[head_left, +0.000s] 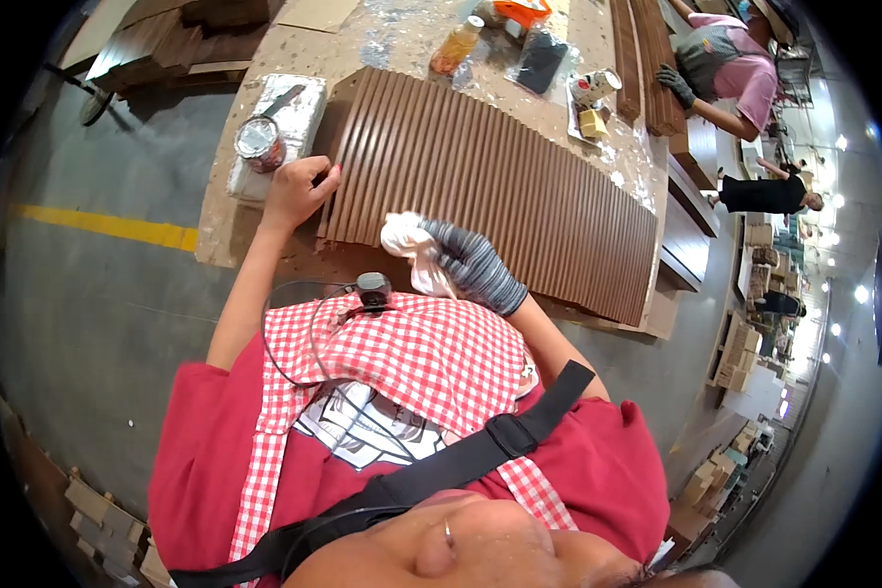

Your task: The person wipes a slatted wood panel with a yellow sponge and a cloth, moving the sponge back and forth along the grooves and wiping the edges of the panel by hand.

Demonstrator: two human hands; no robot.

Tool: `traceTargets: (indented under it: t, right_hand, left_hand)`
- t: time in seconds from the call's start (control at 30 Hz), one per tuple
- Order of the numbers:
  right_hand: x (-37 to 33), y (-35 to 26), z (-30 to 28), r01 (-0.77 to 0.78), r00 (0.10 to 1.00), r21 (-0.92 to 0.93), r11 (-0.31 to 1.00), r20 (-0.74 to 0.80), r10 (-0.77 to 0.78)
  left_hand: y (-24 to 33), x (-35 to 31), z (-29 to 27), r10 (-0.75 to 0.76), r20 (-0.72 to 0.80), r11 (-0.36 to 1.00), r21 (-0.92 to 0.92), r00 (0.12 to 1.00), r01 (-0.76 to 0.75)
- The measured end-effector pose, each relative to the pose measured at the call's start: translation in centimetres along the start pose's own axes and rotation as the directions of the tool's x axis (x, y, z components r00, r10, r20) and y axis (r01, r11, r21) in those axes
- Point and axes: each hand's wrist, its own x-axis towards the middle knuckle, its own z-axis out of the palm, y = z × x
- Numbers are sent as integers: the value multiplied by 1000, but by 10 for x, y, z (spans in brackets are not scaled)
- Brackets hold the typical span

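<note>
A long brown ribbed wooden panel (480,186) lies slantwise across the worktable in front of me. My left hand (304,193) is bare, its fingers curled closed at the panel's left end; whether anything is inside them is hidden. My right hand (475,265) wears a grey striped knit glove and is closed on a bunched white cloth (414,245), which hangs by the panel's near edge. Just beyond my left hand, an open can (260,145) sits on a white-wrapped block (306,106). A flat blade-like tool (284,101) lies beside the can.
The paint-spotted table (392,34) bears a bottle of amber liquid (458,46), a bagged dark item (537,61), a patterned cup (596,86) and a yellow block (592,123). A gloved co-worker (725,69) handles brown boards (654,69) at right. Stacked boards (157,44) stand far left.
</note>
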Motion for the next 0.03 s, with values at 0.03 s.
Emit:
traceTargets:
  t: [0.03]
  right_hand:
    - [5, 26, -5, -118, 989, 200, 973, -64, 133]
  left_hand:
    - [3, 2, 0, 28, -17, 1000, 2, 999, -28]
